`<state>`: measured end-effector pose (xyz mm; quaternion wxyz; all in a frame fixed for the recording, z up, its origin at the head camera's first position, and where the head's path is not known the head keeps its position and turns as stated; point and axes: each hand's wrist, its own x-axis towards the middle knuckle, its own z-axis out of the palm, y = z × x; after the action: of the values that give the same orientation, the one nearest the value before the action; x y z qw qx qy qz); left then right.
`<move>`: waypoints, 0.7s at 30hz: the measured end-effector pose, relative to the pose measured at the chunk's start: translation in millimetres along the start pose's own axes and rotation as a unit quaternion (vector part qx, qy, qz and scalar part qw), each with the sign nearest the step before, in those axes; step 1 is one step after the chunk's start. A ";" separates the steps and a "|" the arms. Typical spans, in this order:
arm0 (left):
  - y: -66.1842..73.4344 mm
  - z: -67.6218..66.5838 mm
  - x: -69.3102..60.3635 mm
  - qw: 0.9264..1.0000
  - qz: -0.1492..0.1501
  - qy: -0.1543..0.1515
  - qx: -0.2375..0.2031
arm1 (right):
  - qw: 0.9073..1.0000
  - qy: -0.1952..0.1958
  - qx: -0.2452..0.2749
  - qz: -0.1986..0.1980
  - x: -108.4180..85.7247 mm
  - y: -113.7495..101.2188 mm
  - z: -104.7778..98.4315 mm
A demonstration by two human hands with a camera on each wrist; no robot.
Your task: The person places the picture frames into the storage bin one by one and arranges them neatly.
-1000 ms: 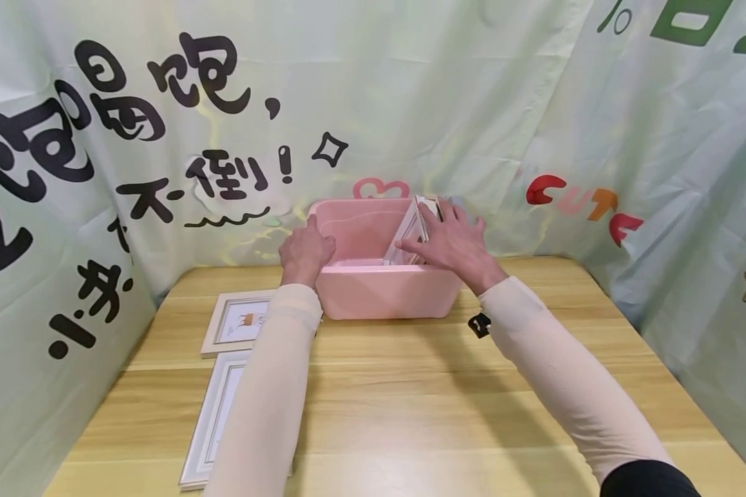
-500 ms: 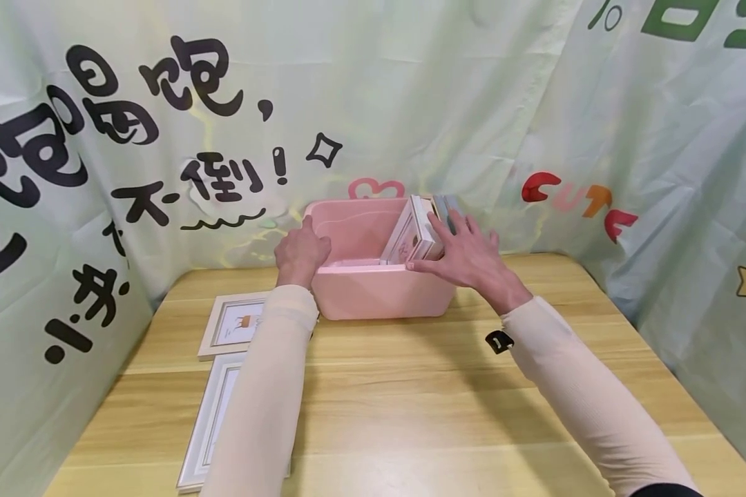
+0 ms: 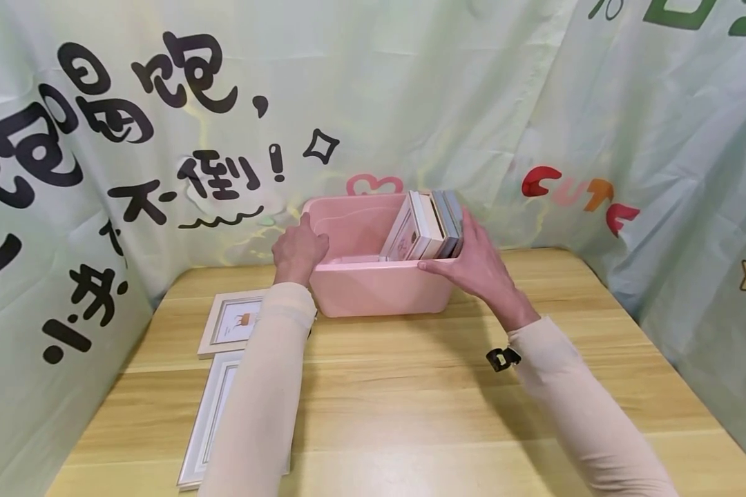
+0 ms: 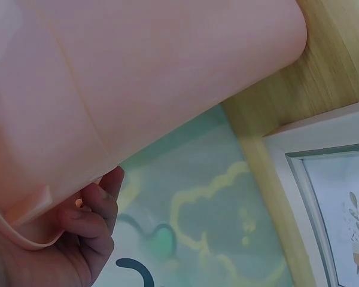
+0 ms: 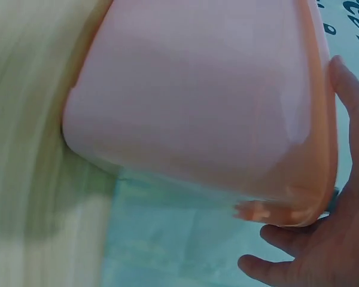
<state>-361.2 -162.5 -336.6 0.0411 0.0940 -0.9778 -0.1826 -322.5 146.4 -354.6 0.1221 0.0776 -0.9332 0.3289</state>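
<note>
A pink plastic bin (image 3: 382,290) stands at the back of the table. My left hand (image 3: 300,252) holds its left end; in the left wrist view the fingers of that hand (image 4: 90,239) curl under the rim by the handle. Inside the bin, at its right end, several picture frames (image 3: 413,235) lean upright together, white ones beside grey ones. My right hand (image 3: 481,269) is at the bin's right end, thumb at the front rim. The right wrist view has this hand (image 5: 332,239) with its fingers fairly straight, close to the end handle.
Two more picture frames lie flat at the table's left: a cream one (image 3: 228,324) with a small drawing and a white one (image 3: 208,435) nearer, partly hidden by my left sleeve. A printed curtain (image 3: 410,103) hangs behind the wooden table (image 3: 398,400).
My right hand has moved off the picture frames, rightward to the bin's right end, uncovering the grey ones. My left hand keeps its hold on the left end.
</note>
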 end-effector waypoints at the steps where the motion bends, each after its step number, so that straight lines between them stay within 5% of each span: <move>1: -0.2 0.1 0.0 1.000 -0.001 0.000 0.000 | 1.000 0.004 0.018 0.006 -0.3 1.3 2.1; 8: -0.6 0.1 0.5 1.000 -0.005 -0.001 -0.004 | 0.992 0.023 0.114 0.051 -3.7 10.3 11.8; 21: -1.3 1.0 2.7 1.000 -0.009 -0.003 -0.009 | 0.985 0.000 0.152 0.078 -10.9 26.0 17.9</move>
<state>-363.7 -163.8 -337.9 0.0374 0.1017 -0.9754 -0.1922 -321.1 155.8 -386.6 0.0828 0.0227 -0.8755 0.4756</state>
